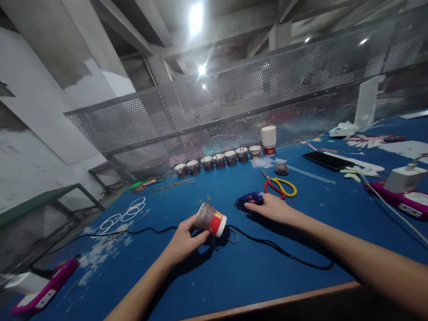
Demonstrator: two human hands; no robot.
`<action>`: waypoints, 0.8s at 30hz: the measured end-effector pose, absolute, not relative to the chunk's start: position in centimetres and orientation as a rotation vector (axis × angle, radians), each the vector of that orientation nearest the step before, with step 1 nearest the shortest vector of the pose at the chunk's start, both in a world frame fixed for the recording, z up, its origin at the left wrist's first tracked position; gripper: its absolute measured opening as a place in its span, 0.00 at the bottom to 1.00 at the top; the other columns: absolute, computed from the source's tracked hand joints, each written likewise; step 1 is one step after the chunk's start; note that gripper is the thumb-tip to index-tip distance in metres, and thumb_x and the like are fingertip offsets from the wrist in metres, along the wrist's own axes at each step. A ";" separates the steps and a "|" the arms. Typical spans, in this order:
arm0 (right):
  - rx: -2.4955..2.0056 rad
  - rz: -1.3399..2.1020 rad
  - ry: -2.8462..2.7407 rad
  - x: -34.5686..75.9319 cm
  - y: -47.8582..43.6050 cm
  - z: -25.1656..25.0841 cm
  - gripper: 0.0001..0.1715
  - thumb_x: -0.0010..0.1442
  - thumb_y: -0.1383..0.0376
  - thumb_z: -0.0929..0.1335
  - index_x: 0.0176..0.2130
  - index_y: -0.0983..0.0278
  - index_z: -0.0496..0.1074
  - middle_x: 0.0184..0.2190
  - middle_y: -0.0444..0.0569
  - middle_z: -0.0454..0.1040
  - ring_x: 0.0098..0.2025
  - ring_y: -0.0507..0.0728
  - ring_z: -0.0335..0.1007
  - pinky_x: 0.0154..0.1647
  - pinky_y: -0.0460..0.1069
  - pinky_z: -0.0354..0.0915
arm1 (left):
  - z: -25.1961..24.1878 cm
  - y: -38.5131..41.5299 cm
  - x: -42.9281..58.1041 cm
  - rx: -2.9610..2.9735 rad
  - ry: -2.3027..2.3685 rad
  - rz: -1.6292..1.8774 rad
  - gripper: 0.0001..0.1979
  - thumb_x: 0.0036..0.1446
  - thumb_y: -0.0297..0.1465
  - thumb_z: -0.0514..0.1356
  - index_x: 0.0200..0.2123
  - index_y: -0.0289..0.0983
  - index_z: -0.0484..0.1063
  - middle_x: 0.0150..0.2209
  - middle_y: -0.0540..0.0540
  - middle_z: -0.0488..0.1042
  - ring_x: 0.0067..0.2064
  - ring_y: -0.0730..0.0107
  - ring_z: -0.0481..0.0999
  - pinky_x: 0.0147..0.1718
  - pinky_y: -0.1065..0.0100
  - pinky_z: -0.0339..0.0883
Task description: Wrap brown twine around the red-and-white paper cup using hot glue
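My left hand (183, 243) grips a paper cup (219, 224), tilted on its side above the table. Grey-brown cord (204, 217) is wound round part of the cup, and a loose loop of it hangs below. The rest of the cup shows red with a white rim. To the right, my right hand (272, 207) has its fingers round a blue glue gun (249, 199), low over the tabletop. Just beyond that hand lie scissors (280, 187) with one red and one yellow handle. A small ball of cord (281, 169) rests behind them.
Several cord-wrapped cups (219, 161) stand in a row at the back, beside a stack of paper cups (269, 139). A black cable (274, 245) crosses the blue table (214, 285). White rings (133, 209) lie left; a phone (327, 160) and a pink power strip (411, 203) lie right.
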State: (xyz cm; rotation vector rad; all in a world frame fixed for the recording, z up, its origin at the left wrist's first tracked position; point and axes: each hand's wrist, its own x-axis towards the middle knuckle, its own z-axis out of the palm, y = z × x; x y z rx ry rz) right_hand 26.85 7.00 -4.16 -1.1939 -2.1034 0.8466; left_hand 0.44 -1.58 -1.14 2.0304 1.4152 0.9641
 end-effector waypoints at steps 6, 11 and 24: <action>-1.325 0.629 -1.818 28.2 5.4 -0.8 0.26 0.53 0.47 0.67 0.39 0.66 0.71 0.37 0.57 0.74 0.39 0.63 0.70 0.40 0.55 0.64 | -1.2 -1.4 0.1 1.936 1.459 1.105 0.17 0.48 0.31 0.59 0.43 0.35 0.75 0.39 0.42 0.80 0.39 0.58 0.79 0.41 0.59 0.72; -0.905 0.823 -1.710 26.0 1.9 1.1 0.15 0.56 0.55 0.66 0.38 0.63 0.67 0.32 0.49 0.72 0.33 0.55 0.67 0.35 0.50 0.64 | -1.7 -1.6 0.4 2.076 1.517 1.218 0.13 0.51 0.32 0.58 0.41 0.35 0.74 0.38 0.44 0.79 0.37 0.61 0.78 0.39 0.63 0.72; -0.847 1.817 -1.198 16.3 -0.1 -3.2 0.14 0.46 0.73 0.69 0.30 0.63 0.60 0.18 0.35 0.66 0.18 0.48 0.63 0.22 0.43 0.59 | -3.3 -1.8 0.3 2.822 1.740 1.462 0.05 0.55 0.31 0.57 0.28 0.38 0.64 0.23 0.52 0.67 0.24 0.71 0.67 0.23 0.72 0.61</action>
